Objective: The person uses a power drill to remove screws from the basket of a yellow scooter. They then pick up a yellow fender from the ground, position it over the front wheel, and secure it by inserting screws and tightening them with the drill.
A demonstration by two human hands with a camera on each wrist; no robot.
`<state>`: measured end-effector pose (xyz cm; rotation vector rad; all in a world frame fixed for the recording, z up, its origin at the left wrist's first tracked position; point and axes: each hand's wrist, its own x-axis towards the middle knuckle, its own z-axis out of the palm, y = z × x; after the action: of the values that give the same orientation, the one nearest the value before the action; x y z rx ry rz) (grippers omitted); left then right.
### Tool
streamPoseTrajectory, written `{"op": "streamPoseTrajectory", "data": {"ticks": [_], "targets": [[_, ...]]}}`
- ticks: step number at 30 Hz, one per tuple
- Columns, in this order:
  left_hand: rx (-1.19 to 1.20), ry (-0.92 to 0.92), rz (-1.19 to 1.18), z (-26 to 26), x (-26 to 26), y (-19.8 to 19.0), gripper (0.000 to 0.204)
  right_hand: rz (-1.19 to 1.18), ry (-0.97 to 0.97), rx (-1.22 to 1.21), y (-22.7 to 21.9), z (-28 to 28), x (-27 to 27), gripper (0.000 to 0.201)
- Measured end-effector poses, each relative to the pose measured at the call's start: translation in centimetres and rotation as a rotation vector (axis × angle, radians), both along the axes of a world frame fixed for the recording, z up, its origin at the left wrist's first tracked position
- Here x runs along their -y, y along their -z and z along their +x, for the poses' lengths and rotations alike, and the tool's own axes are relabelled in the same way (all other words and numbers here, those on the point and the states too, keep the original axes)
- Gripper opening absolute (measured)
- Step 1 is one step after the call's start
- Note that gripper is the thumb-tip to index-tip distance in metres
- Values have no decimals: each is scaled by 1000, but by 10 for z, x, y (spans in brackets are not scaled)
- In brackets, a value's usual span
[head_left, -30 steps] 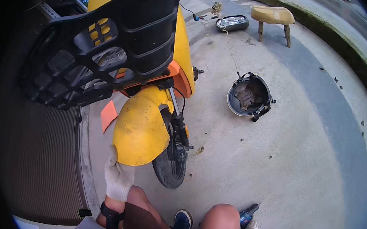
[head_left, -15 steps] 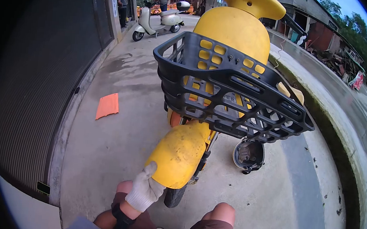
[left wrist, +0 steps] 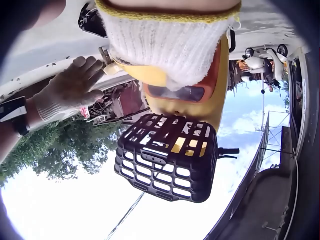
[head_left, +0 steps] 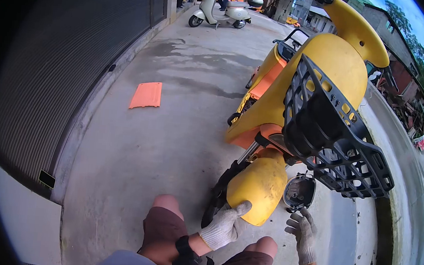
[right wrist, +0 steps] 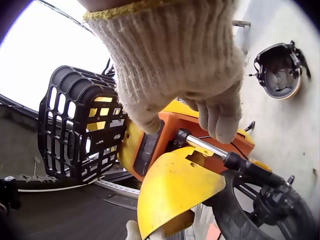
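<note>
In the head view, the gloved left hand (head_left: pixel 223 227) grips the lower edge of a yellow front fender (head_left: pixel 257 187), its thumb on the outer face. The gloved right hand (head_left: pixel 305 236) is held to the right of the fender with fingers spread and holds nothing. The right wrist view has that hand (right wrist: pixel 175 65) over the scooter's front, apart from the fender (right wrist: pixel 175 192), whose bottom edge meets the left hand's fingertips. A black basket (head_left: pixel 335 133) is mounted on the yellow scooter (head_left: pixel 337 60), above the fender. Most of the front wheel is hidden behind the fender.
An upturned helmet (head_left: pixel 300 191) lies on the ground beyond the right hand. An orange panel (head_left: pixel 146 95) lies left of the scooter. Farther back stand a white scooter (head_left: pixel 225 13) and people, partly cut off. A ribbed shutter (head_left: pixel 72 59) runs along the left.
The right hand, earlier low beside a blue power tool and then out of view, is now raised near the fender, without the tool. The left hand still holds the fender. The head view has swung left.
</note>
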<state>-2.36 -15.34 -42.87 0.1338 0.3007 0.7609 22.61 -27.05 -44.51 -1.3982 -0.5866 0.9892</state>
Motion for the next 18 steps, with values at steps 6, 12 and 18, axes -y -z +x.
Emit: {"op": "streamPoseTrajectory", "data": {"ticks": [6, 12, 18], "targets": [[-49, -115, 3, 4, 4, 15, 41, 48, -335, -159, -31, -28, -105, 85], [-113, -58, 74, 2, 14, 29, 41, 116, -264, -147, -6, -35, -138, 75], [-216, -12, 92, 13, 19, 35, 43, 28, -292, -554, 6, -24, -148, 60]]}}
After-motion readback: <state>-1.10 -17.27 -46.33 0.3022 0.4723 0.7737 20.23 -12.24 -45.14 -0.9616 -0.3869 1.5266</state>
